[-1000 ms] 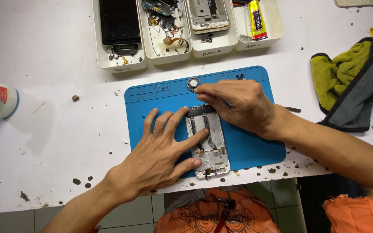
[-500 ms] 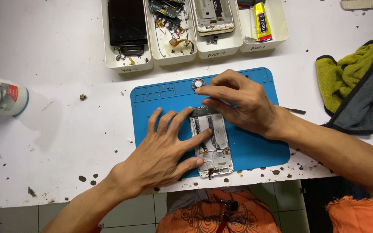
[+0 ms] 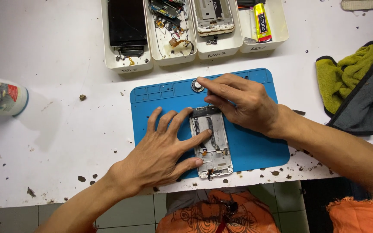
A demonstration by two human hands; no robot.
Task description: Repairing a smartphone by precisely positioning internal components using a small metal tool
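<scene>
A white table (image 3: 57, 142) carries a blue work mat (image 3: 255, 146) near its front edge. On the mat lies an opened phone frame (image 3: 214, 149). The left hand (image 3: 160, 151) presses flat on its left side, fingers spread. The right hand (image 3: 242, 101) pinches at the frame's far end, fingertips closed; whatever they grip is too small to tell. Far off sit four white trays (image 3: 221, 45).

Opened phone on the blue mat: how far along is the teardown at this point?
Done: the opened phone frame lies bare on the blue mat; a screen, loose boards and another frame sit in the white trays. In hand: the left hand steadies it while the right hand works at its top edge. Left: flex cables remain inside.
</scene>
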